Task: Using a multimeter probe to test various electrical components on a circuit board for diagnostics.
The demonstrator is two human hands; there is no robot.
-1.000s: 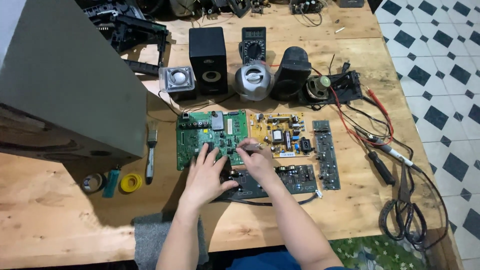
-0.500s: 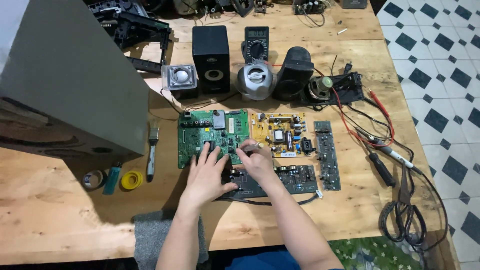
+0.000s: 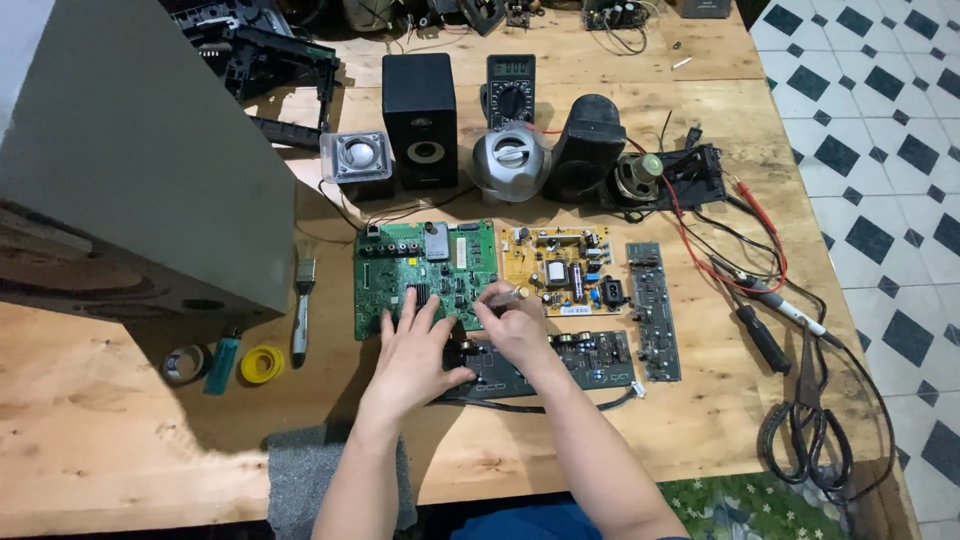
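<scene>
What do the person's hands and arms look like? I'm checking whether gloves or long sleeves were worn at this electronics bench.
The left hand and the right hand are both bare: no gloves. The forearms are bare as well, with no sleeves down to the bottom edge of the view. No watch, bracelet or wrist strap shows on either wrist, and no ring can be made out. A bit of blue clothing shows between the arms.

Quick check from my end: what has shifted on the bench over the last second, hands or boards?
Very little. The left hand stays spread on the lower edge of the green circuit board, and the right hand keeps its fingertips at that board's lower right corner, over the dark board. Nothing was picked up or released. The yellow board, brush and speakers have not moved.
</scene>
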